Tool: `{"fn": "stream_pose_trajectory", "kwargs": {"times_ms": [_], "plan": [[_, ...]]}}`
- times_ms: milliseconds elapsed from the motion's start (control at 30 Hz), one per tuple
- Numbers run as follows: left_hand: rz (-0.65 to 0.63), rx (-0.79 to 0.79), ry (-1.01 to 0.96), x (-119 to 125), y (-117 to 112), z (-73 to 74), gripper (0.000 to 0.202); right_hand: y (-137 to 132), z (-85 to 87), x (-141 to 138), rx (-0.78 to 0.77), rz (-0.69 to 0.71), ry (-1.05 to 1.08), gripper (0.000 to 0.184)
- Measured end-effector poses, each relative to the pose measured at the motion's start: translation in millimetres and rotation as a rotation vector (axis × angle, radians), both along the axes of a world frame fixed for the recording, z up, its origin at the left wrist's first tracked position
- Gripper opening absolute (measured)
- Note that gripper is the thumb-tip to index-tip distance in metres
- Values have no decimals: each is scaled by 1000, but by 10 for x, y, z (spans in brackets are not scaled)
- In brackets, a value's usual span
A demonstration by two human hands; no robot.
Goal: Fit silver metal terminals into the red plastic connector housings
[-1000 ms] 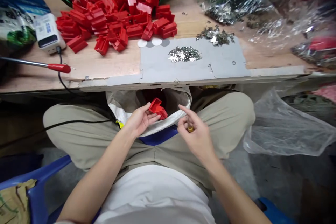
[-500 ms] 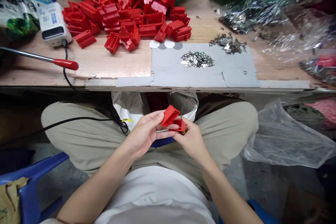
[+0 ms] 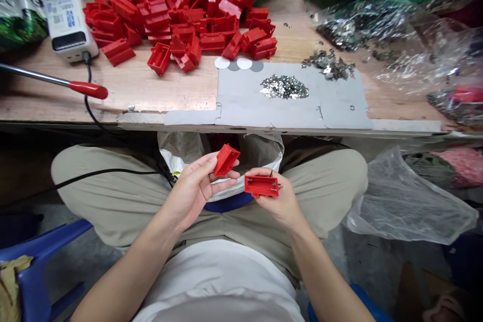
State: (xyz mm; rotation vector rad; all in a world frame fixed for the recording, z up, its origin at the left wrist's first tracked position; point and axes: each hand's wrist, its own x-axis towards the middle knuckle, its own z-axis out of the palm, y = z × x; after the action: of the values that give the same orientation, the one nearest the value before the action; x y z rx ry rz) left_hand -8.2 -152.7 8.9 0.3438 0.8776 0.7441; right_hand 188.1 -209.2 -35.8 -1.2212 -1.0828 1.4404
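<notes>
Over my lap, my left hand (image 3: 194,183) pinches a small red plastic battery case (image 3: 226,160), tilted, with metal contacts showing at one end. My right hand (image 3: 281,204) grips a second red battery case (image 3: 261,187), its open side facing up and metal springs visible at both ends. A thin dark piece sticks out by the right fingers; what it is I cannot make out. The two cases are apart. Below and behind them is an opened white bag (image 3: 181,148). On the bench lies a heap of similar red cases (image 3: 184,22).
Small shiny metal pieces (image 3: 285,87) lie on a grey sheet (image 3: 241,105), with a duller pile (image 3: 330,65) behind. A red-handled tool (image 3: 88,89), a white device (image 3: 71,29) with a black cable, clear plastic bags (image 3: 411,50) and a blue chair (image 3: 41,256) surround me.
My hands have moved apart, the left one leftward with its case. The case in my right hand has turned, and its open side with springs now shows.
</notes>
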Motion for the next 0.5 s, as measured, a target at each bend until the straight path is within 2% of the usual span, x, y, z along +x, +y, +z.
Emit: {"fn": "stream_pose_trajectory", "kwargs": {"times_ms": [200,367,500], "plan": [[0,-83,14,90,-59,-177,21,-20,114,-35,130,-5,-254,45],[-44,-289,17,265,-215,-365,23,-114,17,-179,257,-10,-634,50],[-42,-279,112,317,-211,-422,21,-202,-21,-252,285,-17,-703,54]]}}
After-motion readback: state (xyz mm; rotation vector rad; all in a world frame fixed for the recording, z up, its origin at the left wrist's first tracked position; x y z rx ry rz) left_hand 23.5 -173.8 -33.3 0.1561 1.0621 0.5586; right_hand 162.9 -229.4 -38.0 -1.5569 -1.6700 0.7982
